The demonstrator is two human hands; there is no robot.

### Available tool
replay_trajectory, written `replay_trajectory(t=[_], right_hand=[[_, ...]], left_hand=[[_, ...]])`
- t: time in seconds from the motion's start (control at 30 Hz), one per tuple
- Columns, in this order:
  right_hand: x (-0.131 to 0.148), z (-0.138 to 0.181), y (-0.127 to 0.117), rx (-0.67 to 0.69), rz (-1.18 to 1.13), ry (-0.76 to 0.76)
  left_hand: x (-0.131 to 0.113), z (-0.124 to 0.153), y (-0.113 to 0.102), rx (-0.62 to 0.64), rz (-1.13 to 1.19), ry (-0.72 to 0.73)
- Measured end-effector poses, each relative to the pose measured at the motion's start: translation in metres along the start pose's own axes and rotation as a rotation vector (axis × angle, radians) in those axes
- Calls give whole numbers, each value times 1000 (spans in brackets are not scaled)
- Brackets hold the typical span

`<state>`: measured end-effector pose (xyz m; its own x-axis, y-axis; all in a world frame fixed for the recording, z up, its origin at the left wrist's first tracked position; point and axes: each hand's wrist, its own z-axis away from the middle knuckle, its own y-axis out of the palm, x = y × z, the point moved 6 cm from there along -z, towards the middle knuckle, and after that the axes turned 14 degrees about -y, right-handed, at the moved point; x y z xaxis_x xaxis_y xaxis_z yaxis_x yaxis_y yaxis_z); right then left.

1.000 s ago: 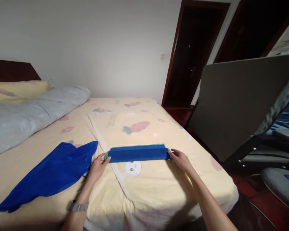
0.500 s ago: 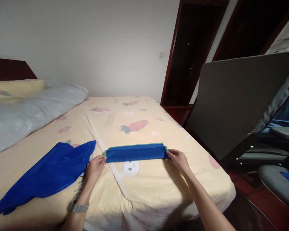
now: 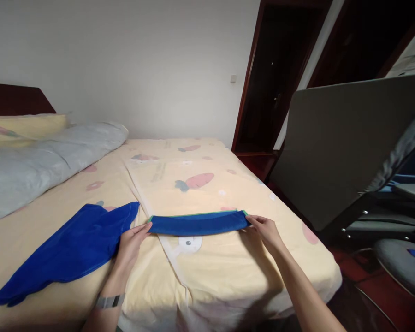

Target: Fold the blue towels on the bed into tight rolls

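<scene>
A blue cloth (image 3: 198,224) with green edging is folded into a long strip over the bed. My left hand (image 3: 133,237) pinches its left end between thumb and fingers. At the opposite end, my right hand (image 3: 264,230) grips the corner in the same way. The strip sags slightly along its lower edge between the two hands. Left of my left hand, a second blue cloth (image 3: 69,249) lies loosely spread and rumpled on the bed, partly behind that wrist.
The bed (image 3: 173,286) has a yellow sheet printed with carrots and rabbits. A grey rolled quilt (image 3: 51,154) and a yellow pillow (image 3: 27,127) lie at the left. To the right stand a large grey panel (image 3: 335,147) and a round stool (image 3: 401,263). A dark door (image 3: 280,69) is behind.
Both hands have lifted the folded strip's near edge slightly, and its back layer shows less. My right hand has shifted a little to the right, stretching the strip.
</scene>
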<state>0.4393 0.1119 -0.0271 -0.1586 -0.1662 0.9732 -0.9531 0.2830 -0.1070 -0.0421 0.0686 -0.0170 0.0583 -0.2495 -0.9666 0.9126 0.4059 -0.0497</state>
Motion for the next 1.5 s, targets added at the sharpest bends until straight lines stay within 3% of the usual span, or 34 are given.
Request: replay_trajectory(t=[0.1,0.2,0.33,0.47,0.53,0.63,0.77,0.9,1.03,1.2,1.33,1.5], right_hand=[[3,11,-13,34,69,4],[0,23,-19,175,289,-18],[-4,36,-26,278,538,-47],[18,43,-23,338,620,-355],[27,48,-11,483,607,-516],[25,50,2,606,655,-557],[20,43,3,581,674,-517],[13,29,-5,500,455,-365],[5,7,-3,369,275,-263],[-9,-18,6,201,378,-129],[-16,-25,11,185,428,-47],[-21,-23,12,215,360,54]], left_hand=[[1,14,-6,62,76,-108],[8,21,-14,85,-140,-67],[18,25,-26,15,-557,113],[3,40,-27,-102,-729,422],[-3,50,-15,-4,-861,598],[0,53,-3,152,-1020,679],[3,40,-5,145,-1023,661],[-1,23,-6,114,-905,592],[-8,-3,3,37,-731,392],[-14,-31,18,-98,-680,191],[-9,-41,24,-63,-655,102],[-1,-37,24,88,-475,-37]])
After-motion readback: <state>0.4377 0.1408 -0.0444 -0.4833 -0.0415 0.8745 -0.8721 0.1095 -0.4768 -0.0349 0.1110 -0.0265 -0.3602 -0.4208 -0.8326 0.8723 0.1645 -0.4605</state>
